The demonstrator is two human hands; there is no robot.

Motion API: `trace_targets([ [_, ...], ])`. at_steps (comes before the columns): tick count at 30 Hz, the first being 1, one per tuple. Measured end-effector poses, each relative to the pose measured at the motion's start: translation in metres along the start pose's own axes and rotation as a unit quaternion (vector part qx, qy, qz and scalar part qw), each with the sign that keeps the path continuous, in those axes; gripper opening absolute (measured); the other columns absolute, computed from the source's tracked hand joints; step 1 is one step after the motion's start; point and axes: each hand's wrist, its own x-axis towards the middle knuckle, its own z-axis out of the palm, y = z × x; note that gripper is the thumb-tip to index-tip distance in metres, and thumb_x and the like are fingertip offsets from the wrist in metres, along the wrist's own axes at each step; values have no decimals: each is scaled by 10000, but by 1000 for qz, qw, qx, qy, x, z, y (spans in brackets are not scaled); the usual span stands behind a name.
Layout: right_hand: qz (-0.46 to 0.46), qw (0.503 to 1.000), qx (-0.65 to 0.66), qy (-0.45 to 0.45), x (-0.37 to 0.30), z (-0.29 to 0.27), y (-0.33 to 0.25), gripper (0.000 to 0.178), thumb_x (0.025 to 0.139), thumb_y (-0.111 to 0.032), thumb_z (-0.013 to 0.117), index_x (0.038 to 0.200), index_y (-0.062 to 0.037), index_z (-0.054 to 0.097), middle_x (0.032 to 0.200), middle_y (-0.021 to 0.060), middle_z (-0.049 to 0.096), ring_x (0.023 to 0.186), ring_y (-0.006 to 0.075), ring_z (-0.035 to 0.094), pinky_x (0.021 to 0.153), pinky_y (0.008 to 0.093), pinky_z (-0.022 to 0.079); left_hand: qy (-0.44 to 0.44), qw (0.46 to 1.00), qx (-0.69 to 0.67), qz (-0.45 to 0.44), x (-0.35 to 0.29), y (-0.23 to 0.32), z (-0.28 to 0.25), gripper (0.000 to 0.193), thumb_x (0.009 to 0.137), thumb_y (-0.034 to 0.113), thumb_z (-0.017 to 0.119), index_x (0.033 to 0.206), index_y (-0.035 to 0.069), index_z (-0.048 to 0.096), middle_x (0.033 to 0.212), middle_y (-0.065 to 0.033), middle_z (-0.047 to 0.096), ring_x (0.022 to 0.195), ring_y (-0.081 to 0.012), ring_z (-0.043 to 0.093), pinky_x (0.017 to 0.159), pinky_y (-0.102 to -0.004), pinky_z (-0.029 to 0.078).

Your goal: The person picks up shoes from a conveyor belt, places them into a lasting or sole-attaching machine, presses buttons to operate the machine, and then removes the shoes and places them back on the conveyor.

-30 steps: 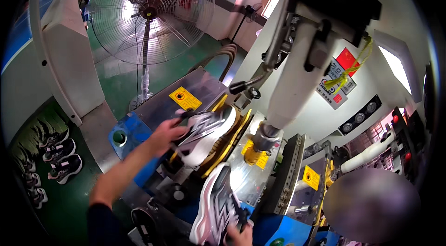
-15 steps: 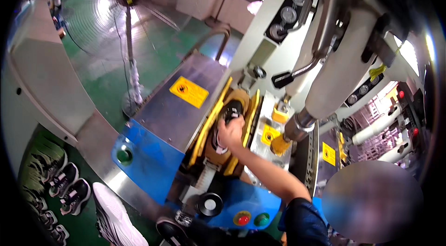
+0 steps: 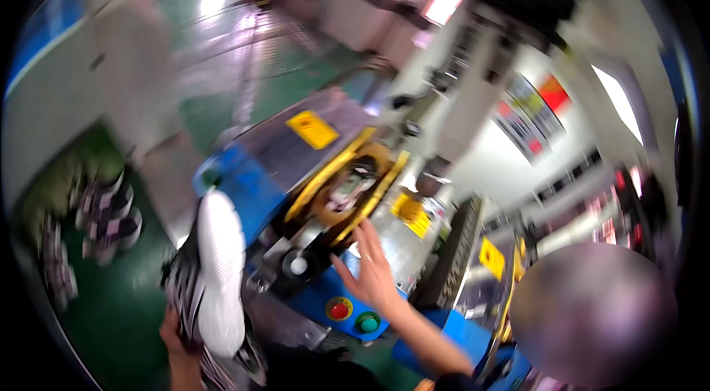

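Observation:
My left hand (image 3: 176,338), at the lower left, is wrapped round a sneaker (image 3: 222,273). The sneaker is tilted upright, its white sole turned to the right and its dark striped upper to the left. My right hand (image 3: 373,280) is open, its fingers spread, above the near end of a machine and touching no shoe. Just beyond its fingertips a dark shoe (image 3: 351,188) sits in the machine's cradle between two yellow pads (image 3: 376,195). Motion blur softens the details.
A blue panel with a red button (image 3: 339,309) and a green button (image 3: 367,323) is under my right arm. A round black knob (image 3: 297,265) stands beside it. Several sneakers (image 3: 109,217) sit at the left. A machine arm (image 3: 436,173) hangs beyond the cradle.
My right hand has let go of the shoe in the cradle and drawn back toward me. My left hand has come into view, and the white-soled sneaker has risen.

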Motion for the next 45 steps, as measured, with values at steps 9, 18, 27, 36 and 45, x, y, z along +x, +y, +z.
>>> trace_targets([
  [9,150,981,93,-81,-163,-48,-54,807,735,-312,722,1338,53,329,1355,273,368,1264,353,386,1023,477,311,-20,996,81,-34,-96,-34,36,618,759,154,526,1325,-30,362,1217,-166,545,1101,-271,554,985,-401,414],
  [18,308,357,832,-293,-267,8,-112,687,765,-364,689,1279,-6,407,1259,114,493,1175,185,450,1007,365,355,-104,923,370,-12,-269,-66,38,691,817,212,631,1369,-29,292,1312,-146,433,1224,-248,432,1040,-351,306],
  [27,378,563,632,-375,-293,64,-246,596,896,-355,556,1319,24,375,1296,135,468,1176,232,478,990,332,377,-87,917,322,221,-248,34,-52,422,895,316,535,1135,-27,487,980,-103,597,1002,-210,551,1049,-418,269],
  [36,294,922,82,-240,-286,257,-319,741,699,-268,718,1273,49,371,1061,281,578,950,414,578,865,441,445,243,940,215,109,-224,153,-185,256,951,233,400,984,2,505,862,-133,593,893,-213,545,927,-341,375],
  [45,523,757,313,-235,-295,128,-343,371,728,-223,764,988,-11,605,680,-9,568,517,92,448,460,293,400,-52,955,261,131,-182,170,-169,279,961,252,447,1001,-11,532,857,-83,567,880,-184,551,944,-369,399],
])
